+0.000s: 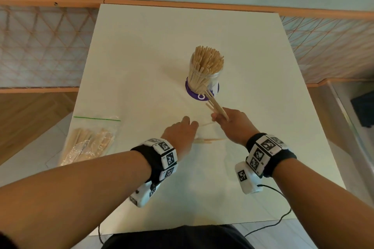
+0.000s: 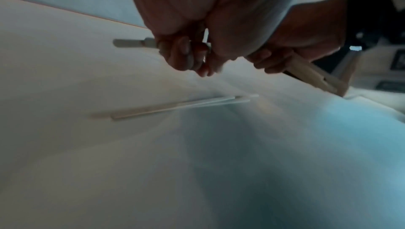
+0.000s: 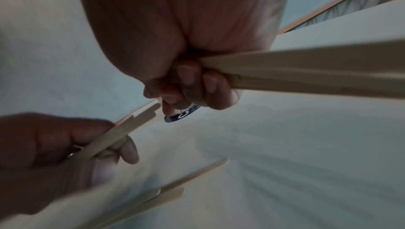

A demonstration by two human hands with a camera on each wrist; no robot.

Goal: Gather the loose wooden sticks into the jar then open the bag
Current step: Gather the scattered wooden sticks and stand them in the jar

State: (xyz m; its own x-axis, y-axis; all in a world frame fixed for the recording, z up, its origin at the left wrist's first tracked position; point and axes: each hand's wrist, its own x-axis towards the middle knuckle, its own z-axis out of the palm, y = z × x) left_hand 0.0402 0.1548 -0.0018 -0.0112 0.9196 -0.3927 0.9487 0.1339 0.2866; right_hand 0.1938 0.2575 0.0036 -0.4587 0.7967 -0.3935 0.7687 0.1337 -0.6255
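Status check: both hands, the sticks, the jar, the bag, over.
Right hand grips a stick bundle; left hand pinches sticks. Loose sticks on table. Jar upright, nearly full. Bag untouched, nothing blocking.

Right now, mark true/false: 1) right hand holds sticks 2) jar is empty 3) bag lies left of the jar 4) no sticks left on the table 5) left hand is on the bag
1) True: the right hand grips a bundle of sticks.
2) False: the jar is packed with sticks.
3) True: the bag lies on the table's near-left part.
4) False: loose sticks lie by the hands.
5) False: the left hand pinches a stick, apart from the bag.
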